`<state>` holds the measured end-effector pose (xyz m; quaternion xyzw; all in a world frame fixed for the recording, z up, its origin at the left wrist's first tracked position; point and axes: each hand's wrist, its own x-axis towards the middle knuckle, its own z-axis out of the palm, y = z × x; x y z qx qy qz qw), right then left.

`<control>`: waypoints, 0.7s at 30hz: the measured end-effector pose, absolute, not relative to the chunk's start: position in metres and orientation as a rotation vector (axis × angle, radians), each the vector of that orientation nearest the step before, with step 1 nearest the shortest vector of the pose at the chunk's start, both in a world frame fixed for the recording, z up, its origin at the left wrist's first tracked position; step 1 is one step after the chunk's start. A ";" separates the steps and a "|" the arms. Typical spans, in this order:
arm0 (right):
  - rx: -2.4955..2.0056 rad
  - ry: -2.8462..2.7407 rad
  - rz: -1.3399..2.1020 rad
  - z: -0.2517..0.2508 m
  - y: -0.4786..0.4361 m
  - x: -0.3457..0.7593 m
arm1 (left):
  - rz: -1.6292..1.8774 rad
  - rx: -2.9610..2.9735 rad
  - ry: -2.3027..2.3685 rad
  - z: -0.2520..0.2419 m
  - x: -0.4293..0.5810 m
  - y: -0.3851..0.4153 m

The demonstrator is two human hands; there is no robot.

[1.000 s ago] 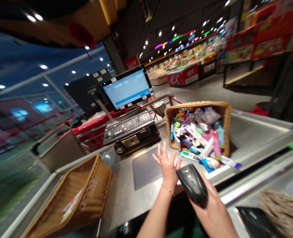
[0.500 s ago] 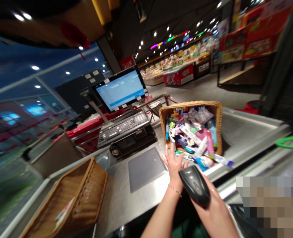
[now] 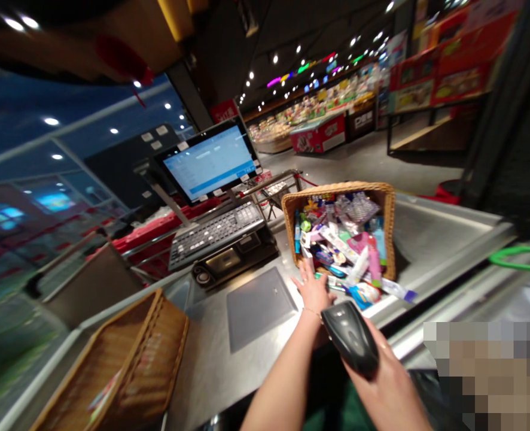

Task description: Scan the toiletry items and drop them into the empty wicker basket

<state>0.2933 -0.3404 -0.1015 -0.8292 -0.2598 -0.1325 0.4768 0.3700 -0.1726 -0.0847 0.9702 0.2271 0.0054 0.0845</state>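
Observation:
My left hand (image 3: 314,293) reaches forward with its fingers spread, at the near edge of a tilted wicker basket (image 3: 337,190). The basket is full of small packaged goods, and some spill over its front. A pink tube (image 3: 373,261) leans out there, beside a blue-and-white packet (image 3: 364,294) and a long white packet with a purple end (image 3: 399,290). The left fingertips are close to these goods; whether they touch one I cannot tell. Wrapped in my right hand (image 3: 390,380) is a black handheld barcode scanner (image 3: 352,338), just right of my left wrist.
A monitor (image 3: 211,161) and a keyboard (image 3: 218,233) stand beyond a grey pad (image 3: 260,308) on the metal counter (image 3: 206,359). At the left lies a second wicker basket (image 3: 157,365) with a few packets inside. A green loop (image 3: 523,260) hangs at the right.
My left hand has moved slightly forward, closer to the goods at the basket's front. The scanner stays in my right hand. The whole view has shifted a little.

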 end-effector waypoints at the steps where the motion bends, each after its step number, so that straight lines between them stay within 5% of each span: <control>1: -2.028 -0.635 -0.323 -0.102 -0.340 0.294 | -0.010 2.903 0.681 -0.084 0.373 -0.170; 21: -2.041 -0.596 -0.150 -0.105 -0.326 0.293 | -0.008 2.878 0.627 -0.092 0.370 -0.157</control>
